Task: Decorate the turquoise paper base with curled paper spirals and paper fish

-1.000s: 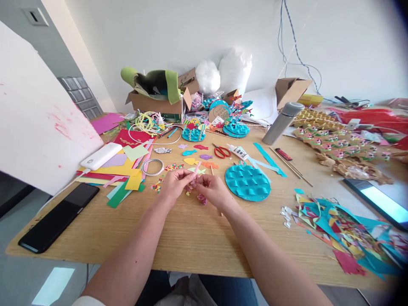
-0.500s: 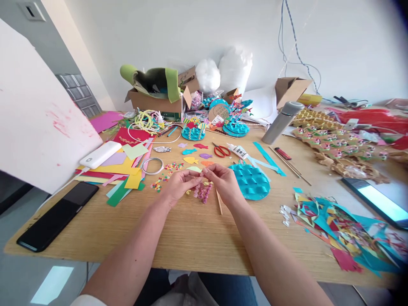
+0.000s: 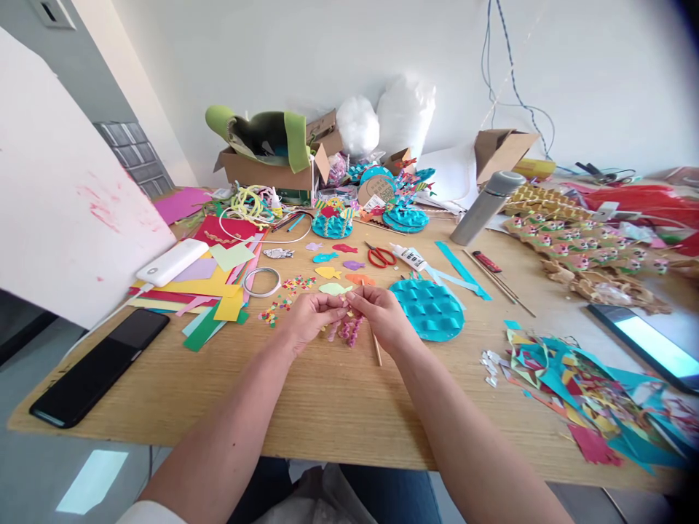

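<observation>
Btwn L & R fingers (image 3: 349,297): small pc, mostly hidden.

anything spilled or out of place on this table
Mostly just mess: paper scraps lie in a loose tangle at the right, near the table's front edge, and small whitish bits are scattered beside them, like stray litter.

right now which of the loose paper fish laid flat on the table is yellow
The yellow fish, lying between the blue fish and the pale green fish; its colour sets it apart.
</observation>
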Available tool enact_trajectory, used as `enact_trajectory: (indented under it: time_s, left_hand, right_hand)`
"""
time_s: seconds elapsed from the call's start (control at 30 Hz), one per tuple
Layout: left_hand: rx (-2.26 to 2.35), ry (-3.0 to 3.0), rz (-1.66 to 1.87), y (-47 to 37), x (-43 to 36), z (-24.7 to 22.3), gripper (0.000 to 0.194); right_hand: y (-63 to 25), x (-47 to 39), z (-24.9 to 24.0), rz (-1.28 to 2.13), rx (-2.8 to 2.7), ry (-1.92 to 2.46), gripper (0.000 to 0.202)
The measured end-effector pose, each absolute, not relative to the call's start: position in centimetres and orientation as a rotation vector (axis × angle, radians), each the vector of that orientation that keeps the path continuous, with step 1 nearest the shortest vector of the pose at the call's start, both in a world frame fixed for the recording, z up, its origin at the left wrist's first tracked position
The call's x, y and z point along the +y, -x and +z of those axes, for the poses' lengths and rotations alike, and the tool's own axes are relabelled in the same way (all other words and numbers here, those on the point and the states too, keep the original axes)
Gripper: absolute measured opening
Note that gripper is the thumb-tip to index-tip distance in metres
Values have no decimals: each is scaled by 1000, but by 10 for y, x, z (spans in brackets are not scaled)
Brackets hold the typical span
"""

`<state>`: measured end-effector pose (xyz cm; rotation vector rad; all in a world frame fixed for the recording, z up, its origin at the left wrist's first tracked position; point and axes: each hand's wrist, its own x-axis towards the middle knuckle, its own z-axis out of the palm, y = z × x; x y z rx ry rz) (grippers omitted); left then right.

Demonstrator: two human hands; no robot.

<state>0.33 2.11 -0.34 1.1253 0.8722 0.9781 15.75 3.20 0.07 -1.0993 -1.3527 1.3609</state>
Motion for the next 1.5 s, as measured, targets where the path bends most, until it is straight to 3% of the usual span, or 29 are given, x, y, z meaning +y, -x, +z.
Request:
enact_trajectory:
  time_s: [0.23, 0.57, 0.9, 1.23, 1.5]
  left_hand:
    - [916, -1066, 1008, -2, 20, 0, 36]
    - [891, -1108, 928, -3, 19, 0, 35]
    - [856, -1067, 924, -2, 19, -1, 37]
    - [917, -914, 816, 3, 18, 3, 39]
    - [933, -910, 858, 2, 19, 5, 41]
  right_hand:
    - [-161, 34, 4, 1300, -1311, 1152, 50]
    - [-162, 34, 2, 1231, -1466, 1156, 39]
    - [-156, 32, -2, 1524, -1260, 1054, 37]
    - [-163, 40, -2, 1102, -1218, 1174, 39]
    - [-161, 38, -4, 1345, -1306, 1101, 39]
